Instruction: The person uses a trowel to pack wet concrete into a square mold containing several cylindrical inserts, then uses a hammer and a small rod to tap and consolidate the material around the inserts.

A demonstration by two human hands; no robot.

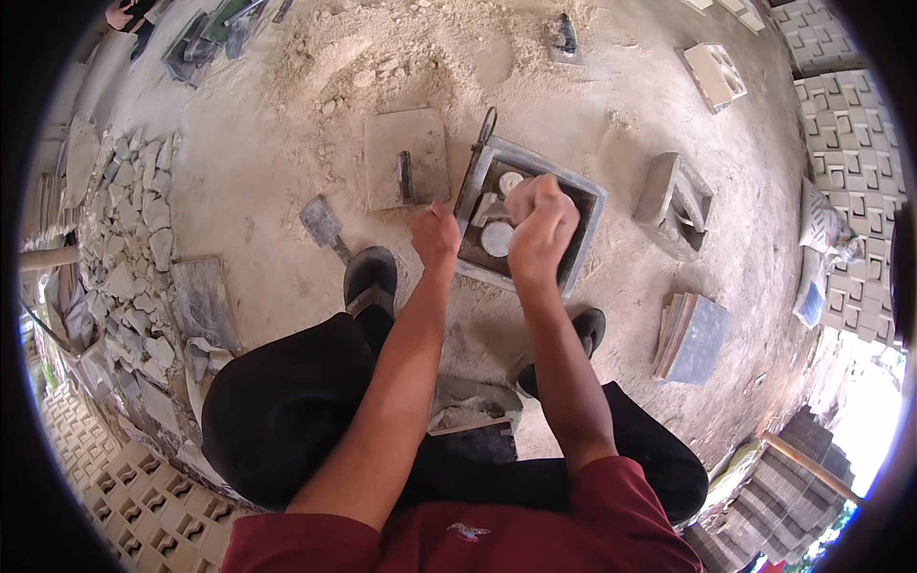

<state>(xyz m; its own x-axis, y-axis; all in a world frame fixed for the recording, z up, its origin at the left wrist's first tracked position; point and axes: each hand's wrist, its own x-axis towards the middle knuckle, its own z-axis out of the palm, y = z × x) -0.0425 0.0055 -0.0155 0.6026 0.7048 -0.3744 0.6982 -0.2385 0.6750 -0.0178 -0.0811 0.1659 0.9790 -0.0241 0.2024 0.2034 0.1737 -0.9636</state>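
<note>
A square metal mould box lies on the dusty ground between my feet, tilted slightly in the view. Inside it are a round pale disc, a smaller disc and a raised shaped piece between them. My right hand is closed in a fist over the box's right half, covering part of the inside. Beside the box's left wall, my left hand is also closed. Whatever either fist holds is hidden. A looped metal handle sticks up at the box's far left corner.
Left of the box lie a square plate with a bar handle and a flat scraper. Rightward are a hollow block and stacked flat slabs. Loose sandy mix spreads beyond; broken rubble heaps at far left.
</note>
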